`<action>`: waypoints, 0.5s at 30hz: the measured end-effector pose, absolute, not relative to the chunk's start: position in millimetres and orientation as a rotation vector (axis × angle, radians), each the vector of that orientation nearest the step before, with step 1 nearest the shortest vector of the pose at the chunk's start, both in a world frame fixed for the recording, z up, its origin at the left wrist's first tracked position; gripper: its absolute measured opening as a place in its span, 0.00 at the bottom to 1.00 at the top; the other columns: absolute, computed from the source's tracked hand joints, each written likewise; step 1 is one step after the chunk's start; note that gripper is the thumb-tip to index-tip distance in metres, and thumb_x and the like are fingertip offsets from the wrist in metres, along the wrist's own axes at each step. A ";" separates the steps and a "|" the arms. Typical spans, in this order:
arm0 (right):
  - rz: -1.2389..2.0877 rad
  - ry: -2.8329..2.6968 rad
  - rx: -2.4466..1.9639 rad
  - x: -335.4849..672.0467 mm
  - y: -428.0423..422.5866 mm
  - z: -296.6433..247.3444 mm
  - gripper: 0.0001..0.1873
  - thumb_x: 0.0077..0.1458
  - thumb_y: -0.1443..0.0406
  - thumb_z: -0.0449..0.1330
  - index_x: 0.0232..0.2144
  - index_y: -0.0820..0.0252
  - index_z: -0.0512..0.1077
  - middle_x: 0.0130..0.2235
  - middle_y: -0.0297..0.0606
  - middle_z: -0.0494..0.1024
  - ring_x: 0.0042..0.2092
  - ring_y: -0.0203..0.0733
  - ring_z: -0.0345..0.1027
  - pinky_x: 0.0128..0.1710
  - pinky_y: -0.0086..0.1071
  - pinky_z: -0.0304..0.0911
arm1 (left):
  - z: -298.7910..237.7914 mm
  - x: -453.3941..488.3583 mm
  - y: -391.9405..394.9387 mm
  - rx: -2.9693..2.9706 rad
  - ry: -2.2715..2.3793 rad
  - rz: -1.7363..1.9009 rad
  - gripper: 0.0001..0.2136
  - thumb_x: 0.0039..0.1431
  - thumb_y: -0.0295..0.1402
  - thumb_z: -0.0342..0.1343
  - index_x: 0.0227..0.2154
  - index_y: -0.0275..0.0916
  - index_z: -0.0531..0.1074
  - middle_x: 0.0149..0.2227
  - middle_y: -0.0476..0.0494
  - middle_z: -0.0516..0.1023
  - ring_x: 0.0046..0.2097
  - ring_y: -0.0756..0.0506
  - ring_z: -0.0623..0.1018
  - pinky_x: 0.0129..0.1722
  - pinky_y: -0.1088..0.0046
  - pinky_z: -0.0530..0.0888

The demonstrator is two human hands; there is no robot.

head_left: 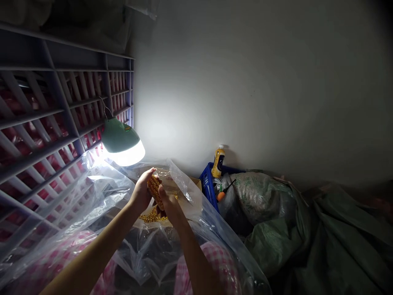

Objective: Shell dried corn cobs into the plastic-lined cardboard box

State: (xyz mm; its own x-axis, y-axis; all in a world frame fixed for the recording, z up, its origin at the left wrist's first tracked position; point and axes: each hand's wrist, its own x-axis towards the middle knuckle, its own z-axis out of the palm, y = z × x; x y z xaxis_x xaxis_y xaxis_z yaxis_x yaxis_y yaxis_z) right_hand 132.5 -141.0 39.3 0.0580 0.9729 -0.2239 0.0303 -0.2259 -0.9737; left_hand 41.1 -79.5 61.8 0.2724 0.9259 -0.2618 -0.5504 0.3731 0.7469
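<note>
A corn cob (154,189) with yellow kernels on it is held between my two hands, tilted with its top leaning left. My left hand (141,189) is closed around its upper left side. My right hand (167,200) grips the lower part, the thumb pressed against the kernels. Loose corn kernels (152,216) lie in a heap below my hands, inside a cardboard box (187,200). Clear plastic sheeting (138,254) lines the box and spreads over my checked pink-and-white legs. Some of my fingers are hidden behind the cob.
A lit green lamp (121,139) hangs from a slatted purple crate (66,102) on the left. To the right, a blue basket (208,186) holds a yellow bottle (218,162) and an orange-handled tool (220,196). Stuffed sacks (260,196) lie beside it, along the wall (260,82).
</note>
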 end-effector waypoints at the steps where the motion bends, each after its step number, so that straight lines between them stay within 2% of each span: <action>1: 1.246 -1.155 -1.475 131.0 -141.5 38.3 0.32 0.48 0.40 0.45 0.18 0.62 0.66 0.15 0.31 0.62 0.16 0.30 0.54 0.17 0.25 0.51 | 62.5 41.8 -79.7 0.577 0.768 1.087 0.14 0.46 0.38 0.57 0.36 0.40 0.66 0.22 0.54 0.70 0.18 0.52 0.70 0.14 0.78 0.66; 3: 1.105 -1.278 -1.558 126.9 -142.4 36.6 0.31 0.48 0.41 0.46 0.14 0.60 0.62 0.14 0.32 0.61 0.17 0.31 0.56 0.18 0.26 0.50 | 62.6 43.3 -79.8 0.526 0.804 1.104 0.13 0.45 0.37 0.58 0.34 0.39 0.66 0.20 0.55 0.68 0.19 0.52 0.69 0.18 0.77 0.68; 6: 0.959 -1.387 -1.601 120.3 -143.5 33.1 0.32 0.51 0.42 0.43 0.11 0.58 0.60 0.13 0.33 0.61 0.18 0.33 0.57 0.19 0.27 0.49 | 59.4 44.7 -78.6 0.499 0.848 1.088 0.10 0.45 0.36 0.57 0.31 0.39 0.66 0.18 0.56 0.66 0.16 0.53 0.67 0.17 0.78 0.67; 11: 1.041 -1.269 -1.567 115.1 -144.2 21.9 0.33 0.50 0.41 0.41 0.11 0.59 0.60 0.12 0.32 0.59 0.14 0.32 0.56 0.16 0.26 0.49 | 54.8 44.2 -76.7 0.609 0.819 1.076 0.10 0.45 0.35 0.57 0.31 0.40 0.65 0.18 0.55 0.66 0.16 0.52 0.68 0.17 0.78 0.65; 15: 1.142 -1.155 -1.523 115.0 -143.4 16.4 0.33 0.47 0.39 0.43 0.12 0.60 0.61 0.11 0.30 0.58 0.12 0.31 0.54 0.14 0.25 0.49 | 54.7 43.8 -75.5 0.619 0.842 1.046 0.11 0.44 0.35 0.57 0.32 0.40 0.65 0.19 0.55 0.67 0.17 0.52 0.68 0.17 0.78 0.65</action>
